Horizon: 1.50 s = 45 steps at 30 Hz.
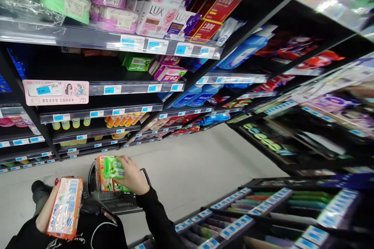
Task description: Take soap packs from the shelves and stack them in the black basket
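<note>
— What could slip from here?
— The small green plastic packet: my right hand pinches it above the black plastic basket; too light a squeeze could drop it. My left hand clasps an orange-and-white film-wrapped brick, fingers mostly hidden.

open floor gives the right hand passage beside the shopping basket, where orange packs block the way below it, while laden shelves and another rack hem the aisle.
</note>
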### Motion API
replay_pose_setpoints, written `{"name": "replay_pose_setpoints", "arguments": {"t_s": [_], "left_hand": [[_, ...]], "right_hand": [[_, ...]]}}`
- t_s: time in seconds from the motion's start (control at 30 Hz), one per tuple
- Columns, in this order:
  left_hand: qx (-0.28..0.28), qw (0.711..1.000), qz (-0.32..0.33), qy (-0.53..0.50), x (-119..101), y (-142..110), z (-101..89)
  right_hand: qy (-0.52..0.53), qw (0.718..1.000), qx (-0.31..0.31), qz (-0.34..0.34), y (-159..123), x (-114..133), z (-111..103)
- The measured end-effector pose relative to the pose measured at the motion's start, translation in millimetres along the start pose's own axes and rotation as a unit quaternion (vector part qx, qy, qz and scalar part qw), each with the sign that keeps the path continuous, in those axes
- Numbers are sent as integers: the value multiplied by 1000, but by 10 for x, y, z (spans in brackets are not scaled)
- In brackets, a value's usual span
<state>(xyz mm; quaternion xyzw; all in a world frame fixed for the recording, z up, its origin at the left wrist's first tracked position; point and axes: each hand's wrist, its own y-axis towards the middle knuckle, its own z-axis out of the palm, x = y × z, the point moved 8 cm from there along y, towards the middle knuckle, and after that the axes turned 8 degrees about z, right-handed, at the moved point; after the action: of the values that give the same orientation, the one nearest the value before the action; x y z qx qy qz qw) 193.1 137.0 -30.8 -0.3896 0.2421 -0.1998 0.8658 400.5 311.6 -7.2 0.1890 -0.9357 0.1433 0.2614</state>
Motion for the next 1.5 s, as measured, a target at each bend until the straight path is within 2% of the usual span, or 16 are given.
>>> {"name": "replay_pose_setpoints", "arguments": {"t_s": [0.17, 0.27, 0.47, 0.57, 0.7, 0.83, 1.03, 1.2, 1.27, 1.33, 1.43, 1.5], "left_hand": [[-4, 1000, 0, -15, 26, 42, -36], [-12, 1000, -7, -13, 46, 113, -107], [-79, 997, -18, -3, 44, 237, -294], [-84, 996, -19, -2, 39, 200, -269], [-59, 998, 19, 13, -7, 118, -140], [-33, 999, 24, 29, -6, 96, -66], [-35, 999, 3, 30, 31, 155, -171], [-35, 999, -15, 21, 74, 210, -266], [-36, 999, -19, 21, 75, 238, -312], [-39, 999, -35, 9, 88, 260, -357], [-53, 997, -46, -12, 95, 263, -397], [-59, 998, -33, -2, 80, 244, -383]], "right_hand": [[-117, 989, 85, -12, -14, -202, 799], [-174, 980, 100, -7, -17, -356, 1121], [-260, 959, 114, 1, 26, -570, 1388], [-283, 953, 113, 2, 35, -628, 1442], [-291, 950, 111, -2, 29, -664, 1491], [-285, 952, 109, 1, 12, -699, 1504], [-252, 962, 101, 20, -27, -747, 1495], [-216, 970, 79, 80, -111, -757, 1489], [-203, 969, 62, 129, -147, -867, 1371], [-192, 960, 37, 199, -165, -1083, 1151], [-178, 934, -6, 311, -148, -1464, 778], [-169, 917, -20, 361, -107, -1625, 650]]}}
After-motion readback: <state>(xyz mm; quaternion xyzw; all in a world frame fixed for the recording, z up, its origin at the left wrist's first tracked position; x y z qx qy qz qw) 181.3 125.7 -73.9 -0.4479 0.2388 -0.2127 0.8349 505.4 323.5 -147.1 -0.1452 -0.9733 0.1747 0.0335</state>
